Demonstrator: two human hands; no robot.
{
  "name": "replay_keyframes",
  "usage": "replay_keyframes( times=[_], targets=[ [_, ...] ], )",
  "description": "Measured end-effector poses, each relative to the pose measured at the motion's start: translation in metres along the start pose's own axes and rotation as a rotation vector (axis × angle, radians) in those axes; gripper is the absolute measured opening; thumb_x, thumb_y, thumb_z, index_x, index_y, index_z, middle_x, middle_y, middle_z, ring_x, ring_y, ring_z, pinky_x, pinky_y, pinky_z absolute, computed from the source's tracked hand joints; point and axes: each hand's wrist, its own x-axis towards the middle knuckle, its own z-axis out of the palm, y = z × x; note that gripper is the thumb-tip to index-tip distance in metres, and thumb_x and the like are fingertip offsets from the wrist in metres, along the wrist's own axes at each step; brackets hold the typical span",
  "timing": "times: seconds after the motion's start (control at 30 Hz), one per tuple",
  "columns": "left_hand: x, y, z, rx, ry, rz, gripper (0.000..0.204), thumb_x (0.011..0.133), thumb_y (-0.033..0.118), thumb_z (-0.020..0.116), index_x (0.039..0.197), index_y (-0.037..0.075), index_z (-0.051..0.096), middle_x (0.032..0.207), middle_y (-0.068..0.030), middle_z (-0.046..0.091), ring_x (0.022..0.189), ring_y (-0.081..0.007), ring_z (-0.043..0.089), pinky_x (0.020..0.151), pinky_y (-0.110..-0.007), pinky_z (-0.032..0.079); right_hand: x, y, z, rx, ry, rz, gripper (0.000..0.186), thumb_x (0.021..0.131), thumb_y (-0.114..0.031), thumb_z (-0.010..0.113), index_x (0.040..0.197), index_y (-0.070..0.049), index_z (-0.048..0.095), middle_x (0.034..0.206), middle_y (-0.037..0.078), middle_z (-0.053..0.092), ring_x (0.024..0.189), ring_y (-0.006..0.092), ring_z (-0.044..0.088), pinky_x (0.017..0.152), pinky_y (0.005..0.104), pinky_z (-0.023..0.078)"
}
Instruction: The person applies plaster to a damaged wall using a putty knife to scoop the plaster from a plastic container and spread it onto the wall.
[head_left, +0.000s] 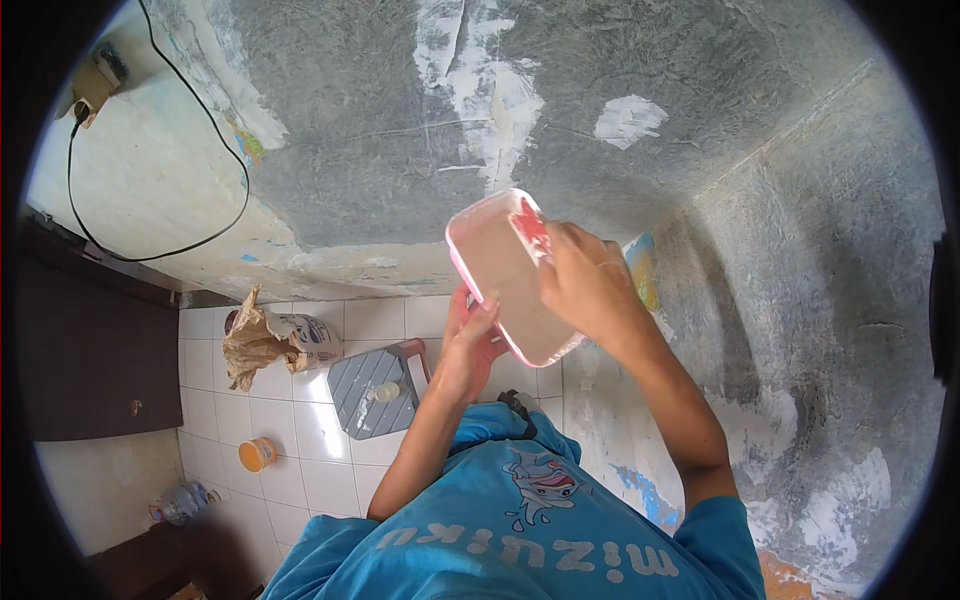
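My left hand (pixel 470 345) grips a pink-and-white plastic tub (pixel 497 265) from its near left side, thumb over the rim. The tub is tilted, and a pale beige layer covers its inside. My right hand (pixel 590 275) is closed round a red scraper (pixel 530 226) smeared with white paste. The scraper is at the tub's far right rim; whether it touches the rim I cannot tell. Behind the tub rises a grey wall (pixel 350 110) with white filler patches (pixel 505 110) running down its middle.
Below left, a grey step stool (pixel 360 408) bears a small clear cup (pixel 387 392). Near it stand a white bucket (pixel 318 342) with crumpled brown paper (pixel 255 345), an orange tub (pixel 257 455) and a plastic bottle (pixel 185 502). A black cable (pixel 245 190) hangs at the upper left.
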Motion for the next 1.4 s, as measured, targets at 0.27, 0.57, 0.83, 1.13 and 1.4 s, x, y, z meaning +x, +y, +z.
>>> replay_keyframes(
  times=[0.27, 0.57, 0.83, 1.13, 1.4],
  targets=[
    [-0.001, -0.004, 0.003, -0.001, 0.012, -0.047, 0.08, 0.097, 0.042, 0.066, 0.156, 0.011, 0.023, 0.146, -0.0165, 0.047, 0.13, -0.0311, 0.054, 0.102, -0.05, 0.05, -0.003, -0.015, 0.011, 0.042, -0.077, -0.059, 0.03, 0.09, -0.01, 0.055, 0.116, 0.003, 0.062, 0.108, 0.027, 0.069, 0.095, 0.0469, 0.067, 0.087, 0.0527, 0.054],
    [-0.003, 0.004, -0.008, -0.024, 0.014, 0.003, 0.077, 0.098, 0.04, 0.064, 0.157, 0.012, 0.022, 0.147, -0.0164, 0.048, 0.129, -0.0316, 0.056, 0.102, -0.05, 0.05, -0.023, -0.015, 0.003, -0.019, -0.135, -0.067, 0.021, 0.091, -0.01, 0.056, 0.106, 0.003, 0.062, 0.106, 0.026, 0.069, 0.096, 0.0464, 0.066, 0.085, 0.0541, 0.053],
    [-0.006, 0.005, 0.001, 0.034, 0.029, 0.019, 0.07, 0.098, 0.041, 0.061, 0.155, 0.014, 0.03, 0.148, -0.0115, 0.049, 0.131, -0.029, 0.057, 0.102, -0.048, 0.052, 0.002, -0.008, 0.001, -0.172, 0.035, -0.088, 0.039, 0.09, -0.01, 0.058, 0.129, -0.001, 0.06, 0.107, 0.021, 0.07, 0.099, 0.0386, 0.07, 0.086, 0.0519, 0.053],
    [-0.006, 0.0, 0.001, 0.017, 0.038, 0.012, 0.069, 0.098, 0.042, 0.061, 0.153, 0.012, 0.031, 0.145, -0.0113, 0.05, 0.128, -0.0295, 0.058, 0.101, -0.048, 0.051, -0.005, -0.023, 0.016, -0.003, -0.114, -0.109, 0.024, 0.091, -0.012, 0.057, 0.111, 0.0, 0.064, 0.106, 0.023, 0.069, 0.094, 0.0432, 0.068, 0.087, 0.0515, 0.053],
    [-0.005, 0.011, -0.002, 0.033, 0.077, 0.046, 0.07, 0.099, 0.043, 0.061, 0.152, 0.01, 0.031, 0.146, -0.0131, 0.049, 0.127, -0.0307, 0.058, 0.101, -0.048, 0.051, -0.007, -0.011, -0.011, -0.1, -0.159, 0.009, 0.037, 0.09, -0.013, 0.056, 0.123, 0.003, 0.062, 0.11, 0.025, 0.069, 0.104, 0.0447, 0.066, 0.094, 0.0528, 0.049]
  ],
)
